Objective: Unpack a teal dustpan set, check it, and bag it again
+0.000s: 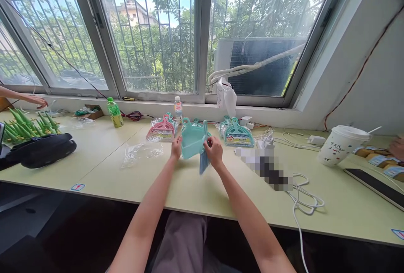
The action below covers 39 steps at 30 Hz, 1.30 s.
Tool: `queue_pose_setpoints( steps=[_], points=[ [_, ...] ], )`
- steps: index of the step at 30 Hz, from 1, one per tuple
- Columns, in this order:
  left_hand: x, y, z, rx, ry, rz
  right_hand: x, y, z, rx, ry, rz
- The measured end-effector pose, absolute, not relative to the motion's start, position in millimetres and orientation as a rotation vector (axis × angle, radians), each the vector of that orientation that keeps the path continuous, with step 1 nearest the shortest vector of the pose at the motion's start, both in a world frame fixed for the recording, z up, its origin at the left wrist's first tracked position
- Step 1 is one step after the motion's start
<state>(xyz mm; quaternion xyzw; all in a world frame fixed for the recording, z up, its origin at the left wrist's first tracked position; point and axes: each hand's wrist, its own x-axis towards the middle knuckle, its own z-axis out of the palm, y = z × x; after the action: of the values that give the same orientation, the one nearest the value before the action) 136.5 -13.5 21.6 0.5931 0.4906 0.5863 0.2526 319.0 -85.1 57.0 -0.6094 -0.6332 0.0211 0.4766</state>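
My left hand (176,147) grips the left edge of a mint-green dustpan (192,140), held up over the table with its handle pointing away from me. In my right hand (214,150) is a small brush (204,163) with blue bristles, pinched near its mint handle. The brush hangs tilted at the dustpan's right side, bristles down. Behind and left lies a pink dustpan set (162,128) in clear wrap. To the right, wrapped mint dustpan sets (237,133) lie close together. A crumpled clear plastic bag (142,153) rests left of my left hand.
A green-capped bottle (115,113) and a clear bottle (178,108) stand near the window. Rightward are white cables (304,197), a white cup (342,144) and a dark phone-like slab (375,186). A black case (47,151) lies left; another person's hand (38,102) is beyond it.
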Motion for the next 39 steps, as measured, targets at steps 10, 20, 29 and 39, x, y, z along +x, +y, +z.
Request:
queue_pose_setpoints(
  steps=[10,20,29,39],
  points=[
    [79.7,-10.5,17.1,1.857,1.795,0.903,362.9,-78.4,54.2,-2.227,-1.908,0.132],
    [75.1,-2.6,15.8,1.783,1.914,0.975,438.0,-89.2,51.9,-2.371,-1.807,-0.206],
    [82.3,-1.3,10.3,1.83,1.892,0.94,465.2,-96.3,50.1,-2.317,-2.022,-0.083],
    [83.1,1.8,7.3,1.865,1.918,0.883,511.6,-43.9,105.9,-1.891,-1.588,0.069]
  ],
)
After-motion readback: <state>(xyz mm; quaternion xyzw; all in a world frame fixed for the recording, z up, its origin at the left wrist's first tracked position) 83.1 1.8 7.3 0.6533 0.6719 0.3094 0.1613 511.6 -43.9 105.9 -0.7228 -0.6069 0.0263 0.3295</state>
